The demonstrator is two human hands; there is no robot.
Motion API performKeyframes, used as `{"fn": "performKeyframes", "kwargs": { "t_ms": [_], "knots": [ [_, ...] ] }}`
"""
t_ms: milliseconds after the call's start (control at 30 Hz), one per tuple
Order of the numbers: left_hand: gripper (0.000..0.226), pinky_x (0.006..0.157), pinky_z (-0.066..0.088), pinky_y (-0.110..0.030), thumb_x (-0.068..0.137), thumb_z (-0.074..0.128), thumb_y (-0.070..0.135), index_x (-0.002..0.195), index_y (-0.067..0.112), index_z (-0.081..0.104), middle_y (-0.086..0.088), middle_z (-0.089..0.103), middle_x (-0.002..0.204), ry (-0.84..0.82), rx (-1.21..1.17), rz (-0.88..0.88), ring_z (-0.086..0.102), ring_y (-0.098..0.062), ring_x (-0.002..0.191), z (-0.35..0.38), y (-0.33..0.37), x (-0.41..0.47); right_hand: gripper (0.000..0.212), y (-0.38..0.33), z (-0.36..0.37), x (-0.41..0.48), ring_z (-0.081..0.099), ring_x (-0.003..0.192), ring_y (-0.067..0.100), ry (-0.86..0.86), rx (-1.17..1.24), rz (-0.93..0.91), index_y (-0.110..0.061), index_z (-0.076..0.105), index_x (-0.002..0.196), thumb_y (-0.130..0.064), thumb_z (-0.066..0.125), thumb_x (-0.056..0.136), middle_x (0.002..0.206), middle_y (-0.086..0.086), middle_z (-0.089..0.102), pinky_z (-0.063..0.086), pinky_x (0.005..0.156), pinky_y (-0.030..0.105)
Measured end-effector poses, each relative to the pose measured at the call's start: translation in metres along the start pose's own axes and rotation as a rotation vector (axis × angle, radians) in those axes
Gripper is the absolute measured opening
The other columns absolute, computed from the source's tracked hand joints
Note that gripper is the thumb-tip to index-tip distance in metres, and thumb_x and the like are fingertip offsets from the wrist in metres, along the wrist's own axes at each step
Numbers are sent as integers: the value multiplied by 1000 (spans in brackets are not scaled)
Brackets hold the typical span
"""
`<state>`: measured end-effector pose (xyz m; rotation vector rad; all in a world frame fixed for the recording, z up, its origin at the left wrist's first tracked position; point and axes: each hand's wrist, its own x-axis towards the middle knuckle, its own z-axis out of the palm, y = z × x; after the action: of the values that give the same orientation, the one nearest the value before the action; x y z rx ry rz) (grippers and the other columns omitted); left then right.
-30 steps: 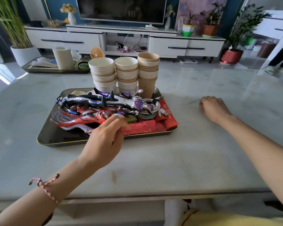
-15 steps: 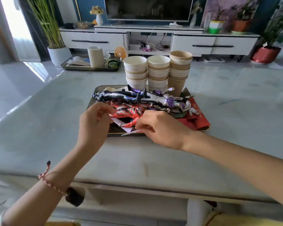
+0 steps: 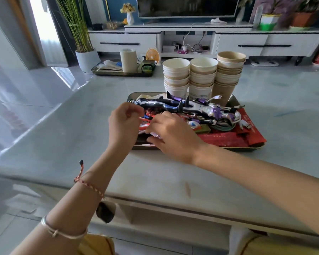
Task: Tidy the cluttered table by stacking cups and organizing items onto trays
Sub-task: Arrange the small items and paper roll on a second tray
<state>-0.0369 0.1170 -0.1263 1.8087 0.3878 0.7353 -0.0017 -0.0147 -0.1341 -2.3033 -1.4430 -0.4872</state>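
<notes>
Since the three cup stacks [image 3: 203, 78] are already nested and parked at the far edge of the tray [image 3: 254, 149], the near side is free for the toys, and that's where both hands are. Left hand [image 3: 124, 124] pinches one end of the red toy figure [image 3: 145, 126], probably to line it up beside the dark figure [image 3: 155, 103]. Right hand [image 3: 170, 138] curls down over the same toy, but I can't tell if it's actually gripping. The hands hide most of the red figure, plus the tray's near-left corner.
</notes>
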Motion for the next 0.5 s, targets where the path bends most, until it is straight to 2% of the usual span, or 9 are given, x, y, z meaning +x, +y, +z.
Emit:
{"fn": "performKeyframes", "kwargs": {
  "t_ms": [67,133,200,267,300,367,434,500],
  "knots": [
    [38,63,43,-26,70,38,-10,61,21,57,3,59,63,-10,-41,87,55,-12,59,8,8,-8,13,11,-14,-10,54,84,26,205,90,40,-3,68,86,-11,58,88,85,11,64,41,79,34],
    [33,59,41,-25,65,37,-7,59,20,54,5,56,59,-79,-59,247,51,-12,59,15,16,-22,11,39,-32,-23,52,75,19,498,96,163,-2,65,78,-5,58,86,78,9,62,41,71,26],
    [29,58,41,-19,64,39,-6,60,16,56,13,56,61,-220,20,426,52,-4,61,21,21,-34,10,77,-50,-38,49,70,14,725,65,395,0,62,79,-5,55,85,78,10,61,36,67,20],
    [27,60,38,-7,67,41,-7,66,11,62,19,55,66,-401,104,556,53,5,67,40,25,-45,13,131,-70,-66,54,78,19,787,9,739,0,61,89,-7,50,85,89,14,64,38,68,22],
    [27,61,37,-4,68,42,-7,69,9,63,20,55,68,-461,142,568,53,8,68,40,27,-45,18,153,-71,-74,57,88,25,725,3,902,-1,59,100,-7,49,85,100,15,63,40,75,27],
    [27,60,37,-4,71,44,-8,73,8,65,20,55,68,-551,131,527,53,8,67,57,31,-49,39,192,-83,-105,51,111,32,449,-59,1151,-4,48,124,-4,51,85,122,16,56,39,89,33],
    [28,60,39,-8,74,46,-11,76,9,65,19,56,68,-596,131,507,53,5,67,73,36,-52,59,218,-89,-130,40,124,37,150,-190,1184,-4,32,139,1,52,83,138,20,42,36,99,39],
    [29,60,38,-7,75,46,-11,77,11,65,19,55,67,-625,132,509,53,6,66,86,39,-55,67,232,-89,-145,29,135,34,-106,-312,1112,-6,20,146,1,48,85,151,17,26,28,107,39]
  ]
}}
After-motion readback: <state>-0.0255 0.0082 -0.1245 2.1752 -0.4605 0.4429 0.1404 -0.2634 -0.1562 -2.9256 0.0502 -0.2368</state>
